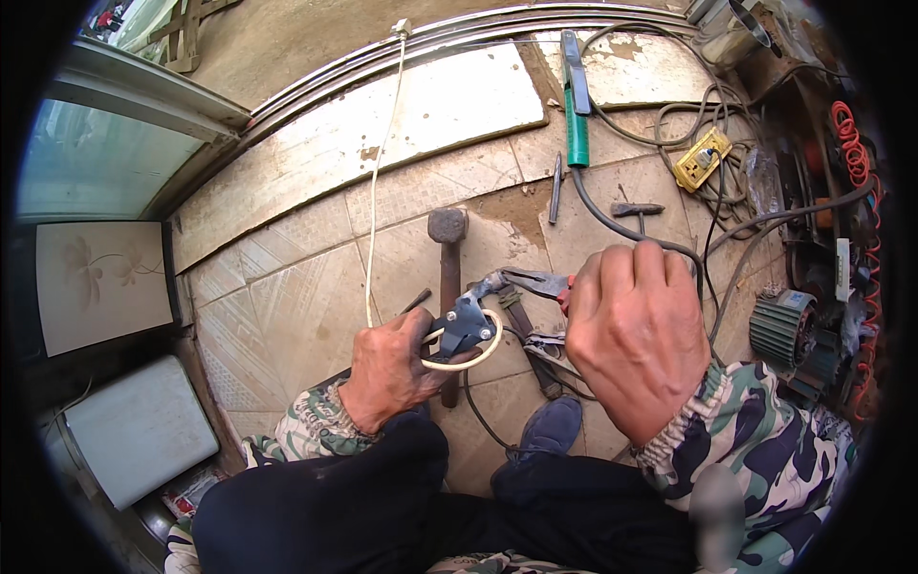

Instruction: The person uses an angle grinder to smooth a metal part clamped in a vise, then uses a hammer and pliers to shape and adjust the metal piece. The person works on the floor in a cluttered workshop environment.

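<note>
My left hand [387, 371] is closed around a dark blue-grey metal piece [466, 323] with two bolts or screws showing. A cream cord [374, 215] comes down to this hand from the far side and loops around the front of the piece. My right hand [636, 330] is wrapped around the red handles of pliers [537, 281]. Their jaws reach left to the upper end of the metal piece; whether they grip it cannot be made out. Behind my left hand a sledgehammer [448, 228] lies on the tiles.
A green welding electrode holder [577, 124] lies beyond my right hand, near a chipping hammer [638, 209] and a dark metal rod [556, 188]. Coiled cables surround a yellow socket box [703, 160]. A finned motor [782, 325] stands at right, a pale box [142, 430] at left.
</note>
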`<action>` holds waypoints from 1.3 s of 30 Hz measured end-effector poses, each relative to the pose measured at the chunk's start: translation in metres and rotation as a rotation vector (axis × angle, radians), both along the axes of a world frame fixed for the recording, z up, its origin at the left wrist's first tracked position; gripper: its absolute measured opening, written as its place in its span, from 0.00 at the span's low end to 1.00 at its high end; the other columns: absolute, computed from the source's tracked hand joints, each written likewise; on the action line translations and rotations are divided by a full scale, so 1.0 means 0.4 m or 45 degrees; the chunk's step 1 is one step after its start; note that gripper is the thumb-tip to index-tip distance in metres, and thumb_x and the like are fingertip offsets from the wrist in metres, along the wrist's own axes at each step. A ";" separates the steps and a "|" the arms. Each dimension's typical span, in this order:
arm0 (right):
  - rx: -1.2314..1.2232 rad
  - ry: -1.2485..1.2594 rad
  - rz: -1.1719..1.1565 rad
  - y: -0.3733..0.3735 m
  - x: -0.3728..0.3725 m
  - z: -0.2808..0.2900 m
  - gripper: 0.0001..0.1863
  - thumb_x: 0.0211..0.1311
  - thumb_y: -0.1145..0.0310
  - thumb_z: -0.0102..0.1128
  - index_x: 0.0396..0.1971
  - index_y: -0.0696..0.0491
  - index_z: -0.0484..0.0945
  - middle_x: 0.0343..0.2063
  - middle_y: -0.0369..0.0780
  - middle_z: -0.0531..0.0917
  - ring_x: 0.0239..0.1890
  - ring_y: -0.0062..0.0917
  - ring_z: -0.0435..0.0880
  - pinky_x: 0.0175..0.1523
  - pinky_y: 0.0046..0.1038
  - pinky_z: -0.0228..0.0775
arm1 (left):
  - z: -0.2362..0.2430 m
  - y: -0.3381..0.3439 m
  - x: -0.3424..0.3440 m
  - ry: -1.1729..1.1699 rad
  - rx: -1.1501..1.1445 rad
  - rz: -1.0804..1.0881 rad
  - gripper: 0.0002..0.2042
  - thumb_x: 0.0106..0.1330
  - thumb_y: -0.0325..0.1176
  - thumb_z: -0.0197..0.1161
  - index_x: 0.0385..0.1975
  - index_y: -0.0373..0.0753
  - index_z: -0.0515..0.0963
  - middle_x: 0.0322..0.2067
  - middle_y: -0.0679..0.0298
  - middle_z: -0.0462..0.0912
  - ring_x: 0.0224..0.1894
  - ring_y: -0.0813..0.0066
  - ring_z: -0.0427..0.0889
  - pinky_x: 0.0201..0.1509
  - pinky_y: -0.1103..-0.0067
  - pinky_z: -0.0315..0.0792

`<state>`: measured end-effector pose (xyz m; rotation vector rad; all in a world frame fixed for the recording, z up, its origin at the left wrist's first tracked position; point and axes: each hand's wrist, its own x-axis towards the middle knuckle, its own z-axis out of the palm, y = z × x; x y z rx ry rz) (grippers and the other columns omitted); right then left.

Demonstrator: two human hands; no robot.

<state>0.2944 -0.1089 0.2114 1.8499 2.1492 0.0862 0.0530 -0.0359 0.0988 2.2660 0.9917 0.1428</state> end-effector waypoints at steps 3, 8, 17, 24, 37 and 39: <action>-0.069 0.024 -0.096 0.005 -0.001 -0.003 0.11 0.62 0.68 0.61 0.34 0.63 0.81 0.28 0.43 0.76 0.36 0.32 0.76 0.41 0.33 0.68 | -0.012 -0.007 0.002 -0.080 0.046 0.001 0.23 0.59 0.50 0.78 0.31 0.35 0.77 0.27 0.52 0.85 0.26 0.52 0.87 0.28 0.66 0.79; -0.005 -0.012 -0.117 0.005 0.007 -0.037 0.09 0.64 0.66 0.61 0.29 0.57 0.78 0.28 0.41 0.77 0.35 0.32 0.77 0.41 0.33 0.69 | -0.020 -0.007 -0.002 -0.057 0.034 -0.003 0.23 0.58 0.50 0.78 0.32 0.35 0.77 0.27 0.53 0.84 0.26 0.52 0.87 0.27 0.66 0.79; 0.044 -0.066 -0.099 0.000 0.026 -0.074 0.10 0.63 0.64 0.62 0.28 0.54 0.76 0.26 0.40 0.76 0.33 0.32 0.78 0.39 0.34 0.69 | -0.039 -0.004 -0.004 -0.068 0.093 -0.011 0.24 0.59 0.52 0.77 0.31 0.35 0.77 0.25 0.53 0.84 0.25 0.53 0.87 0.27 0.66 0.79; 0.159 -0.211 -0.031 0.008 -0.012 -0.070 0.10 0.62 0.65 0.62 0.31 0.57 0.79 0.26 0.40 0.76 0.33 0.31 0.77 0.39 0.33 0.68 | -0.026 -0.005 -0.004 -0.056 0.133 0.023 0.25 0.58 0.53 0.77 0.29 0.35 0.77 0.23 0.54 0.84 0.24 0.54 0.87 0.27 0.67 0.80; 0.098 0.119 0.033 -0.012 0.059 -0.096 0.07 0.57 0.69 0.62 0.26 0.57 0.79 0.22 0.42 0.80 0.27 0.32 0.83 0.32 0.34 0.74 | -0.054 0.012 -0.041 -0.231 -0.127 -0.107 0.25 0.52 0.46 0.84 0.29 0.34 0.76 0.20 0.54 0.79 0.18 0.65 0.80 0.24 0.72 0.72; 0.146 0.179 0.074 -0.003 0.063 -0.109 0.09 0.59 0.66 0.63 0.27 0.56 0.79 0.21 0.41 0.79 0.27 0.32 0.83 0.32 0.34 0.75 | -0.057 0.015 -0.057 -0.230 -0.172 -0.095 0.24 0.52 0.45 0.85 0.29 0.34 0.77 0.19 0.55 0.79 0.19 0.72 0.79 0.24 0.73 0.72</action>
